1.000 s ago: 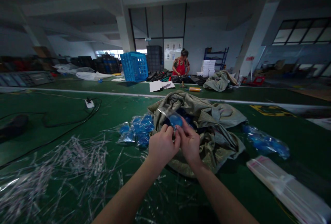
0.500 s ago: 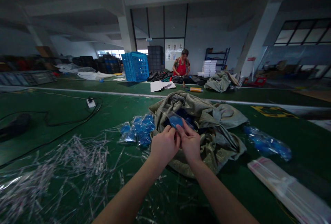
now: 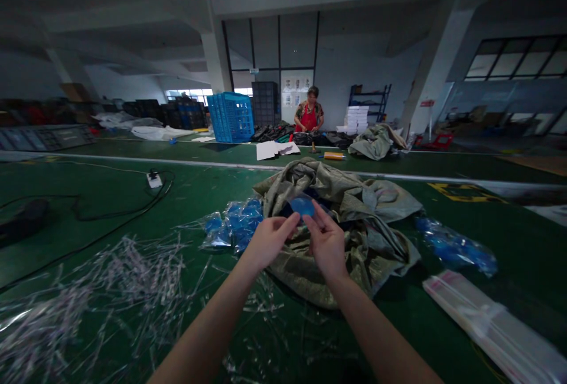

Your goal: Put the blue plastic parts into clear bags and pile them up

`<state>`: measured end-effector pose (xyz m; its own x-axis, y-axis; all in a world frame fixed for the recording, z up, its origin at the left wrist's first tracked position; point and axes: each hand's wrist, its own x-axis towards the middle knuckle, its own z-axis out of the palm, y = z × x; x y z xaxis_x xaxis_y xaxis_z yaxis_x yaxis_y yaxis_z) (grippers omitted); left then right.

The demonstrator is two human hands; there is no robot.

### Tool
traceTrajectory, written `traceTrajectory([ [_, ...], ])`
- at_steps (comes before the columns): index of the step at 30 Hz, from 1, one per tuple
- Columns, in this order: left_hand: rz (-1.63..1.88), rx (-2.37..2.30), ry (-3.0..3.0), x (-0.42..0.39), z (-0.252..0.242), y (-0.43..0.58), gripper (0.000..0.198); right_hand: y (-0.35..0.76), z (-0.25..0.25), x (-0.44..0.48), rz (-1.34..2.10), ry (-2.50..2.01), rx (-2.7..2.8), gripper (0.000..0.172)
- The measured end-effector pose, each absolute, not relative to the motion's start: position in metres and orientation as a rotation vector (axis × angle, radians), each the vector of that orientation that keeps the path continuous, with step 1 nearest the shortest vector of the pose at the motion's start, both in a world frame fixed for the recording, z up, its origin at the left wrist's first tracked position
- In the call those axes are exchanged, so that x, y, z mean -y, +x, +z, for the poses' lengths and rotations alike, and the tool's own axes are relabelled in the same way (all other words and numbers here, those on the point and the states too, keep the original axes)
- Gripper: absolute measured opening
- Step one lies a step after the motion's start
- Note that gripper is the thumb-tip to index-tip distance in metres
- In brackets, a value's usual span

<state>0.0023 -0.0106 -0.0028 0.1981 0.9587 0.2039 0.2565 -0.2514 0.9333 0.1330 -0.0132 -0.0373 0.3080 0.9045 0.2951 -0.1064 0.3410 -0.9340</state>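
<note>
Above the mouth of a grey-green woven sack (image 3: 310, 280) I hold a round blue piece in a clear plastic bag (image 3: 302, 205). My right hand (image 3: 326, 239) pinches its right side between thumb and fingers. At its lower left, the thumb and fingers of my left hand (image 3: 270, 241) are closed on the bag's edge. More blue pieces show dimly inside the sack. Several bagged blue pieces (image 3: 241, 221) lie in a heap to the left of it.
Clear plastic strips (image 3: 146, 277) litter the green table (image 3: 212, 180) on the left, near a power socket (image 3: 154, 180) and cables. To the right lie blue bagged pieces (image 3: 456, 245) and a bundle of flat clear bags (image 3: 487, 313). Across the table a person (image 3: 309, 113) works beside a blue crate (image 3: 231, 117).
My left hand has shifted down and left, its fingers straighter. The bagged blue piece now shows more fully between my hands. The view has shifted slightly.
</note>
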Motion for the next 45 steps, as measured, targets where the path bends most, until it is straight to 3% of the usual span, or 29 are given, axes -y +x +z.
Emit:
traceTrajectory([
  [3,1.136,-1.077,1.382,0.004,-0.001,-0.002,0.058,0.131,-0.034,0.015,0.781,-0.905,1.08,0.059],
  [13,1.196,-0.884,1.214,0.006,-0.003,0.003,0.04,0.138,-0.043,0.02,0.328,-1.014,1.32,0.042],
  [16,1.208,-0.894,1.256,0.005,-0.003,0.002,0.039,0.135,-0.041,0.02,0.418,-0.991,1.218,0.042],
  [24,1.188,-0.937,1.763,0.008,-0.008,0.008,0.031,0.128,-0.034,0.02,0.891,-1.015,0.81,0.067],
  [39,1.197,-0.897,1.882,0.002,-0.024,0.015,0.019,0.126,-0.04,0.014,1.018,-0.937,0.798,0.073],
  [45,1.185,-0.792,1.89,0.004,-0.016,0.011,0.02,0.134,-0.033,0.016,0.945,-0.952,0.951,0.067],
])
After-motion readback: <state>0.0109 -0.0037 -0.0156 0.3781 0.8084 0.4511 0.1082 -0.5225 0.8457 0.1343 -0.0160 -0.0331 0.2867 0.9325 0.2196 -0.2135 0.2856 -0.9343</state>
